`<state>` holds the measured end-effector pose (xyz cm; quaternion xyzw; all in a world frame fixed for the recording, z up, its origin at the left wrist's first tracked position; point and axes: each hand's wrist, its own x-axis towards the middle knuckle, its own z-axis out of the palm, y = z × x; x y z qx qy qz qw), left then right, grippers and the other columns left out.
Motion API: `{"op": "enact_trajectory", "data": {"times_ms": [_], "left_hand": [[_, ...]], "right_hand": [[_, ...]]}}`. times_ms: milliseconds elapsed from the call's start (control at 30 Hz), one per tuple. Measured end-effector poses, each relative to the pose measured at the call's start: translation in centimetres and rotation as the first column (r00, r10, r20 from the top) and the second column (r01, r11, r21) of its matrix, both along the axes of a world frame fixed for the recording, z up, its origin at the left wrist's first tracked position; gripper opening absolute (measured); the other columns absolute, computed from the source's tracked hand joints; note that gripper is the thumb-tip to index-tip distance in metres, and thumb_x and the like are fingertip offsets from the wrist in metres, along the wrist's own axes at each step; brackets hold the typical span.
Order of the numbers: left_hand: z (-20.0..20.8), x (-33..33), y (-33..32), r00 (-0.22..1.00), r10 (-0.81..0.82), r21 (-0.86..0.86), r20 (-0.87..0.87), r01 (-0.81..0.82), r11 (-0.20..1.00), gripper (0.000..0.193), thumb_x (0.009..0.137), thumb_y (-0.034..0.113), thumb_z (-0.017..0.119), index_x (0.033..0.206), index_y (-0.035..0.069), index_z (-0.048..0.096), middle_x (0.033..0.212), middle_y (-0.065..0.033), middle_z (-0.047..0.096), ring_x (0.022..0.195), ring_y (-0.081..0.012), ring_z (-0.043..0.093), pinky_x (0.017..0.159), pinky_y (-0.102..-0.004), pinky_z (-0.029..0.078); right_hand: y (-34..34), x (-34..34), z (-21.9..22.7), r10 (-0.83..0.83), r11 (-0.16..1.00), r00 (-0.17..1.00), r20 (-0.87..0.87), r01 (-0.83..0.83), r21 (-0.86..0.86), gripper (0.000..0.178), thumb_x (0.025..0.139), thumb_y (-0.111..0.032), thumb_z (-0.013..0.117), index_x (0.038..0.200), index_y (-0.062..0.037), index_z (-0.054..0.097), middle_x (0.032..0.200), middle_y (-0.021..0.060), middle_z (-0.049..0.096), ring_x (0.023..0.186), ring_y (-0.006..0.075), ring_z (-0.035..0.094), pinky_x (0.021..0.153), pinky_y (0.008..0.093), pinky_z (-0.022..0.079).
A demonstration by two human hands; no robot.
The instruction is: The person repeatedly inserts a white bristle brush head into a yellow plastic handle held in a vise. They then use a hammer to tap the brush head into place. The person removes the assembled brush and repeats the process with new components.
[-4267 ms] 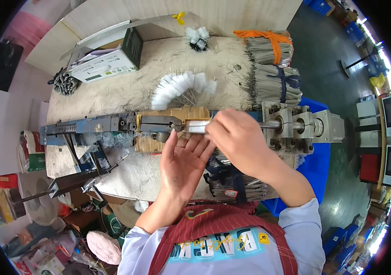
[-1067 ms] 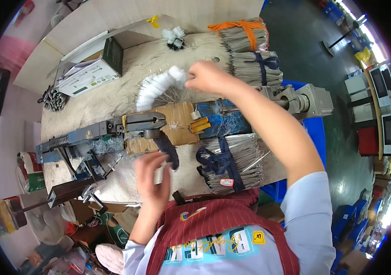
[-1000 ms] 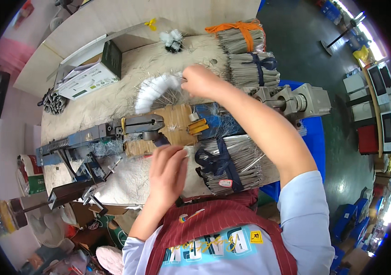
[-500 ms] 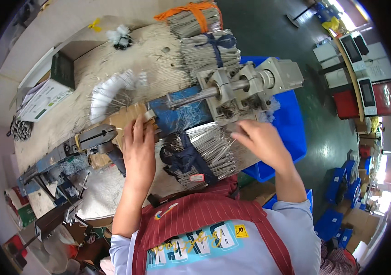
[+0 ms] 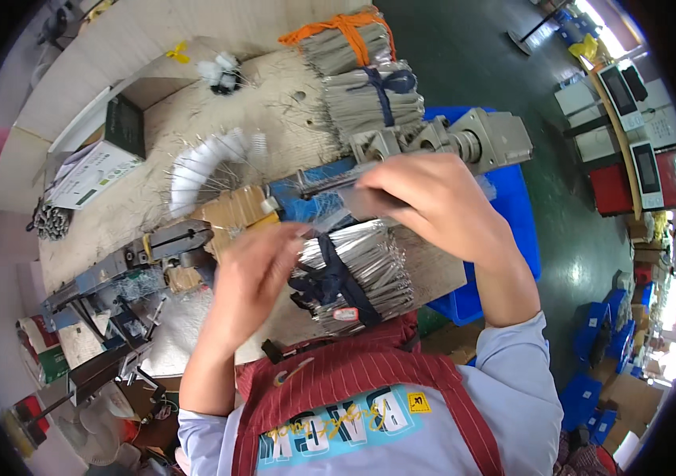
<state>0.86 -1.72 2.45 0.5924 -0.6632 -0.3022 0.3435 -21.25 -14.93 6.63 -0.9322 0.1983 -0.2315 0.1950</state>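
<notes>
My right hand (image 5: 441, 198) is over the shaft of a grey metal machine (image 5: 496, 141), its fingers curled together. Whatever lies between those fingers is hidden and blurred. Motion smears my left hand (image 5: 254, 278), so its fingers cannot be read; it hovers at the left side of a bundle of thin silvery wires (image 5: 373, 262). A dark blue cloth strip (image 5: 336, 274) ties that bundle. Behind it, thin wire scraps litter a blue metal plate (image 5: 294, 206). Brown cardboard (image 5: 231, 210) lies just beyond my left hand.
Two more tied wire bundles (image 5: 373, 103) lie at the back of the wooden table (image 5: 274, 91). A curved white ribbed piece (image 5: 195, 170) carries many wires. At left are a carton (image 5: 104, 166) and a clamp-like tool (image 5: 179, 238). A blue bin (image 5: 520, 238) stands right, beneath the machine.
My right hand has moved up and left, from beside the wire bundle to over the machine's shaft. My left hand has drawn back from the cardboard toward the bundle.
</notes>
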Motion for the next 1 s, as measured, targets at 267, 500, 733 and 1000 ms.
{"op": "enact_trajectory", "data": {"times_ms": [267,500,733,1000], "left_hand": [[1.5,4.2,-3.5,0.829,0.023,-0.085,0.559,0.029,0.996,0.011,0.089,0.016,0.061,0.087,0.006,0.065,0.075,-0.0087,0.061,0.077,-0.0291,0.056,0.077,-0.0388,0.039],[2.4,6.0,0.5,0.908,0.07,-0.123,0.414,-0.021,0.992,0.008,0.084,0.007,0.061,0.09,0.003,0.066,0.078,-0.0087,0.059,0.081,-0.0287,0.054,0.076,-0.0387,0.039],[-5.9,7.3,8.2,0.655,0.739,-0.079,-0.159,-0.754,0.652,0.011,0.092,0.004,0.06,0.099,-0.002,0.066,0.083,-0.0116,0.064,0.081,-0.0201,0.06,0.073,-0.0324,0.047],[-9.3,2.6,7.2,0.647,0.583,0.305,-0.492,-0.5,0.811,0.032,0.096,0.025,0.062,0.108,-0.004,0.054,0.085,-0.0068,0.062,0.076,-0.0093,0.056,0.068,-0.0268,0.048]], "right_hand": [[-5.2,6.0,-1.3,0.146,0.989,0.884,-0.444,-0.14,0.047,0.012,0.079,-0.011,0.068,0.087,-0.0048,0.061,0.082,0.012,0.063,0.08,0.0329,0.063,0.068,0.0423,0.051],[0.4,10.8,-3.7,0.374,0.918,0.917,-0.139,-0.387,-0.082,0.023,0.075,-0.011,0.07,0.092,-0.0049,0.056,0.084,0.0102,0.065,0.078,0.0296,0.064,0.067,0.0409,0.053],[-1.1,15.0,-4.3,0.4,0.905,0.887,-0.229,-0.342,0.253,0.016,0.081,-0.017,0.066,0.076,-0.0034,0.059,0.07,0.0146,0.062,0.071,0.0361,0.063,0.065,0.0451,0.048],[-1.6,16.1,-4.5,0.458,0.697,0.863,-0.213,-0.2,0.688,0.021,0.089,-0.022,0.062,0.088,-0.0011,0.061,0.076,0.0168,0.064,0.075,0.0355,0.063,0.065,0.045,0.047]]}}
